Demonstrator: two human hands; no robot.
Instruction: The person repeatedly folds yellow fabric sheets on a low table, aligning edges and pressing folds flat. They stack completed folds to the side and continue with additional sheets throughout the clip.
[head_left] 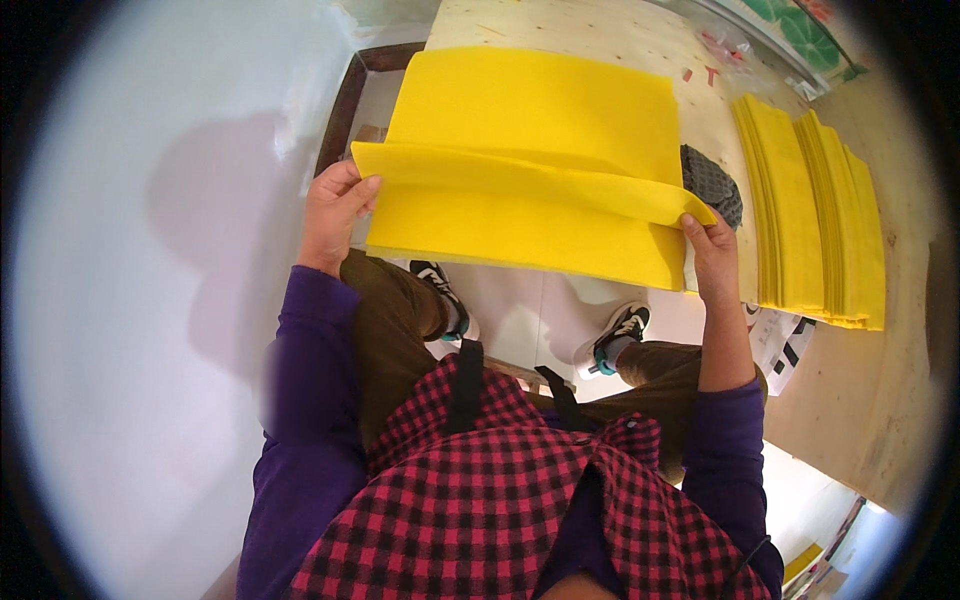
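My left hand [333, 212] pinches the left end of a yellow felt-like sheet [530, 182], thumb on top. At its other end, my right hand [712, 250] grips the right corner between thumb and fingers. Between my hands the sheet's edge is lifted and folded over in a long band. Beneath and behind it lies more flat yellow material [540, 100] on the table; whether this is the same sheet or others, I cannot tell. The near part overhangs the table's front edge above my legs.
Folded yellow sheets stand in several stacks [810, 210] on the pale wooden table [600, 25] at the right. A crumpled dark grey textured cloth [712, 185] lies beside my right hand. A white wall [160, 300] rises close on the left. Small red scraps [712, 75] lie toward the back.
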